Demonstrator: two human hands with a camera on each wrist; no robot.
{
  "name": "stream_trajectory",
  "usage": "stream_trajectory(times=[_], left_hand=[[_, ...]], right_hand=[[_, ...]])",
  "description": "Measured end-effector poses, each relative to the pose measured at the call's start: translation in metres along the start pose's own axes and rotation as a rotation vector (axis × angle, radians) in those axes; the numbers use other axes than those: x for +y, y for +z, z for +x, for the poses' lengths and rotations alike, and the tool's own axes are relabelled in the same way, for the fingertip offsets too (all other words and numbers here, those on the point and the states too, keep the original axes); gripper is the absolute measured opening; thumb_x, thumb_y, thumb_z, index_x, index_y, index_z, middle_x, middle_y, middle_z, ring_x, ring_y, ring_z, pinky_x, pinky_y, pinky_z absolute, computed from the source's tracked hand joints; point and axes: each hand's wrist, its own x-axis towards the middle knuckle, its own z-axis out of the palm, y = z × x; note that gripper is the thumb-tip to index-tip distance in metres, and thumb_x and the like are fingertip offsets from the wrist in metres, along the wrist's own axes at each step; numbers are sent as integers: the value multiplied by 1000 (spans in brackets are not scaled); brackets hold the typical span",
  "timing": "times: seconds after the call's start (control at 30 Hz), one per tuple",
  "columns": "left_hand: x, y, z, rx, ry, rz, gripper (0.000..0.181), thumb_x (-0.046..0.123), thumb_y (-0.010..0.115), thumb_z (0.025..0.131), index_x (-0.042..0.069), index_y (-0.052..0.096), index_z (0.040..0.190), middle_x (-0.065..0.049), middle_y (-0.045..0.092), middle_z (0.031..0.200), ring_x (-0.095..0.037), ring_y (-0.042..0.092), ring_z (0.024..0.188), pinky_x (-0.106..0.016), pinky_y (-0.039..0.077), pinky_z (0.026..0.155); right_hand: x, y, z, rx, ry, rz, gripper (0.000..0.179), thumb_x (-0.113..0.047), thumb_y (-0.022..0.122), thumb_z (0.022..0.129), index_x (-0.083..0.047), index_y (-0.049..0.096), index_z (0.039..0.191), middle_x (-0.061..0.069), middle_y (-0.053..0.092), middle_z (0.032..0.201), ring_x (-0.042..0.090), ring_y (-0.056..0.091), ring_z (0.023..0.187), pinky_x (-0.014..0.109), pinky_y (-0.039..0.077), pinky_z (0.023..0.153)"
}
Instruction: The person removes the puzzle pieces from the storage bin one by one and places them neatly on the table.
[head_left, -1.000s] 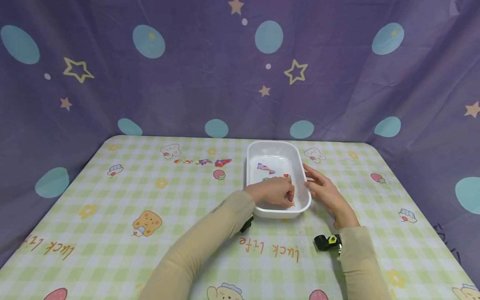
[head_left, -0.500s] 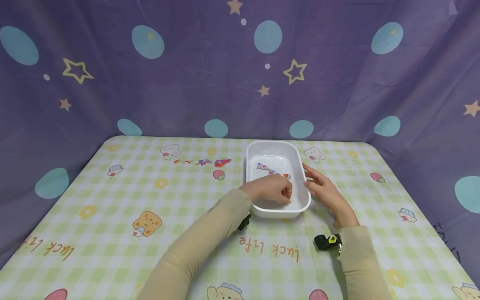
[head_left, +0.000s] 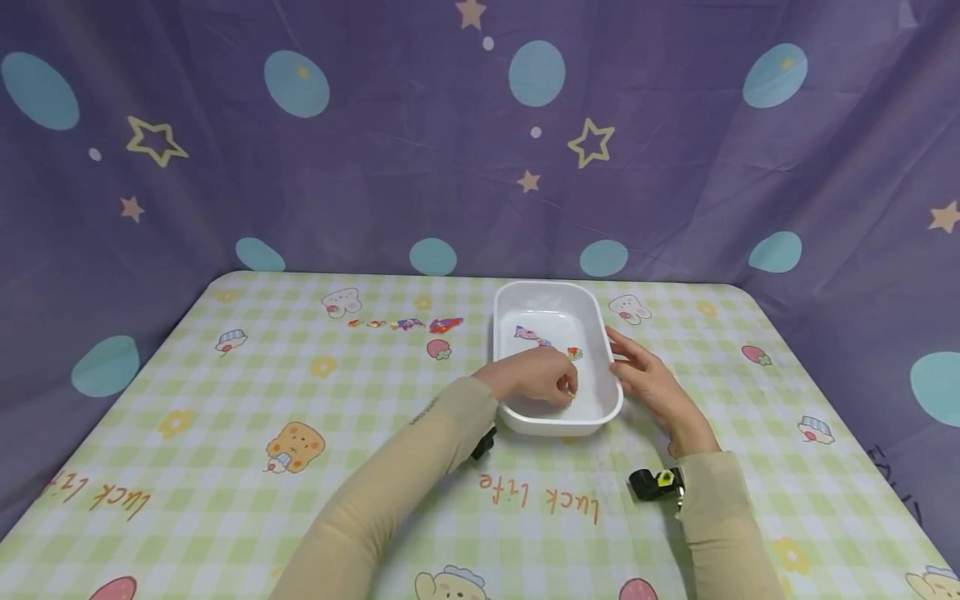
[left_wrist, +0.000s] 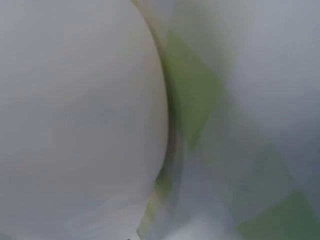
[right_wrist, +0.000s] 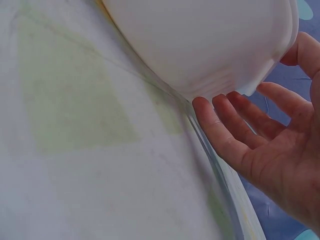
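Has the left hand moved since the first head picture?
Yes. In the head view, the left hand has shifted slightly leftward, away from the right-hand wall of the white tray, which has stayed in place.

tiny piece (head_left: pixel 572 397) at left hand (head_left: pixel 534 375) too small to identify, white tray (head_left: pixel 558 428) cropped in wrist views, bench (head_left: pixel 247 517) front cut off
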Motion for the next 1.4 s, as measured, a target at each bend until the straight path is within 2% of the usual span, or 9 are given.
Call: stream_trajectory(times=[0.33,0.67,0.9,1.1,1.27,1.4], left_hand=[[-8,-15,-11,120,24,-67,17,20,64,82,16,68,98,7,59,77,-5,50,70,-18,39,68],[-26,-27,-41,265,-5,-121,19,21,62,84,14,68,101,4,61,83,-7,53,77,-19,42,73],[-41,-34,-57,334,-66,-117,23,21,63,84,14,68,105,5,60,86,-8,53,78,-21,43,72],[-55,-35,-73,382,-120,-142,24,20,63,83,14,67,105,4,59,86,-12,54,80,-22,43,70],[-70,-33,-88,444,-118,-137,22,21,64,83,14,67,104,4,59,87,-12,54,82,-25,44,71],[-80,-31,-103,482,-128,-175,22,22,63,84,14,66,104,3,59,88,-12,54,82,-27,45,72]], right_hand=[[-1,0,0,3,5,2,59,-8,47,91,-12,22,145,23,31,139,6,52,101,21,49,79],[-3,1,-1,7,16,-2,59,-10,49,91,-13,22,145,22,30,140,3,52,100,20,48,80],[-4,-1,-1,12,27,-17,60,-13,50,91,-15,24,145,20,30,140,5,51,102,21,48,81],[-5,-2,0,15,34,-23,60,-12,51,90,-17,25,144,18,31,140,4,51,103,22,48,82],[-5,-1,-2,24,35,-25,60,-10,50,90,-16,25,144,18,32,140,4,51,102,22,48,81],[-4,0,-3,16,37,-18,61,-11,51,90,-15,24,144,19,31,140,4,51,102,22,48,82]])
